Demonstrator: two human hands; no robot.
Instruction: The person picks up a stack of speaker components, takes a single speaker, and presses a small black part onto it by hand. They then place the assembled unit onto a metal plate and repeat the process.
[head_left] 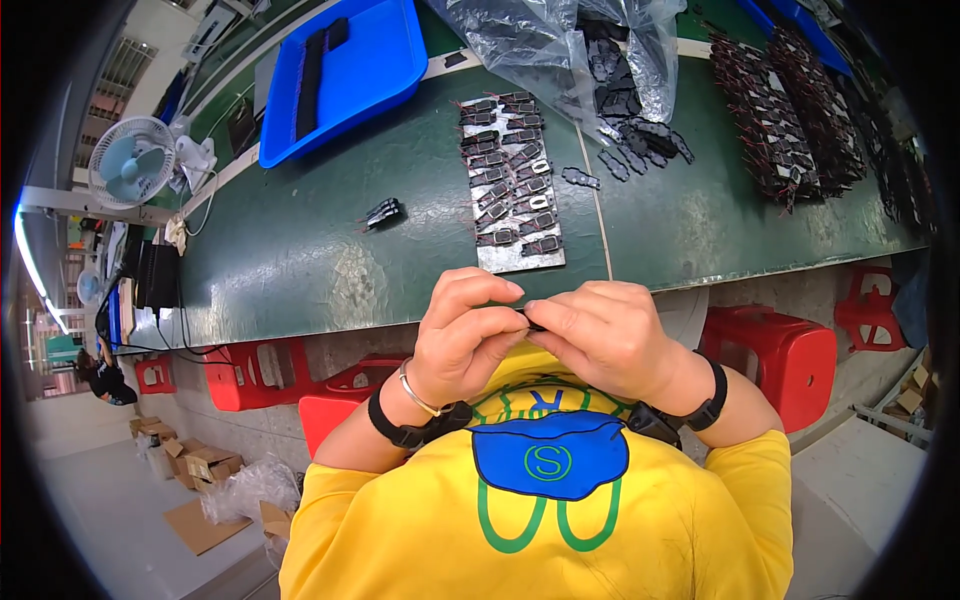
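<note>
Both of my hands meet at the table's near edge, pinching a small black part [533, 322] between the fingertips. My left hand [463, 325] has its fingers curled toward it. From the other side, my right hand [607, 330] presses on it with thumb and forefinger. Fingers hide most of the part, so its exact kind does not show. Just beyond my hands lies a pale flat board [520, 258] bearing rows of small black speaker-like modules [501, 237] with thin reddish wires. One black flat frame piece [580, 178] rests right of the board.
A clear plastic bag [540, 45] spills black pieces [655, 138] at the back. Stacks of wired modules [765, 125] stand right. Left are a blue tray [400, 75], a small black cluster [382, 213] and a white fan [130, 163]. Red stools [785, 365] stand under the green table [290, 260].
</note>
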